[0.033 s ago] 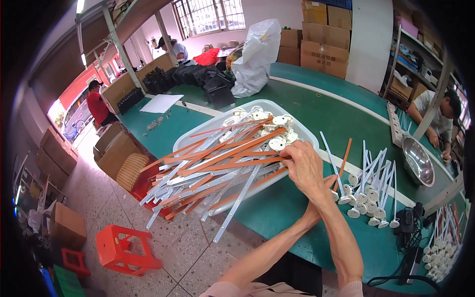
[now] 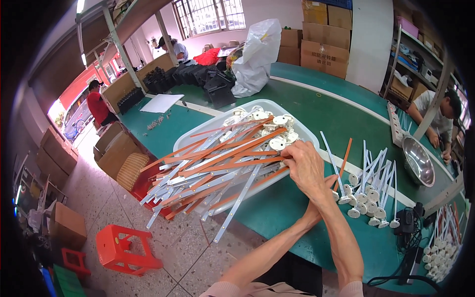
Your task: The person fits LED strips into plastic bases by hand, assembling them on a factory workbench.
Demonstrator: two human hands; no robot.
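Note:
My forearms cross, the right one over the left. My right hand point(image 2: 303, 166) reaches to the near right side of a pale plastic tub point(image 2: 306, 129), its thumb and fingers pinched on the end of an orange strip point(image 2: 267, 160). Piled in the tub are orange and silvery strips with white round discs point(image 2: 278, 143) at their far ends; the strips' other ends stick out past the left rim. My left hand point(image 2: 324, 184) is mostly hidden behind my right wrist. Its visible fingertips are beside an orange strip point(image 2: 346, 157) and a white disc point(image 2: 335, 196); any grip is hidden.
White-disc strips point(image 2: 368, 195) are grouped on the green table right of my hands. Beyond are a metal bowl point(image 2: 418, 161), a black adapter point(image 2: 406, 222) and a co-worker point(image 2: 440, 116). Black parts point(image 2: 217, 86) and a plastic bag point(image 2: 255, 59) are behind the tub. A red stool point(image 2: 126, 250) stands lower left.

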